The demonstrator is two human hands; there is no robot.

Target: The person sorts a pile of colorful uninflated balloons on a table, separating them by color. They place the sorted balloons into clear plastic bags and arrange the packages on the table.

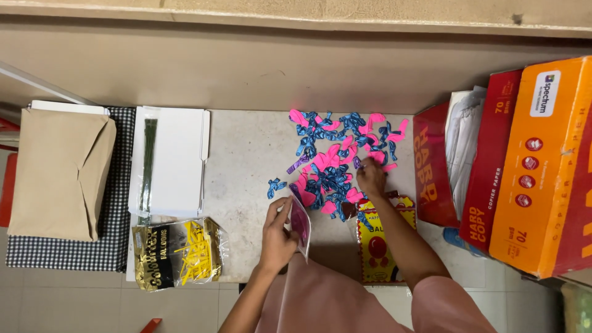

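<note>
The right hand (370,177) pinches into the loose heap of limp pink and blue rubber balloons (338,161), featherlight and best nipped by the neck, while the left hand (277,237) beside it clasps a floppy clear plastic packet (300,223) by its edge.
</note>
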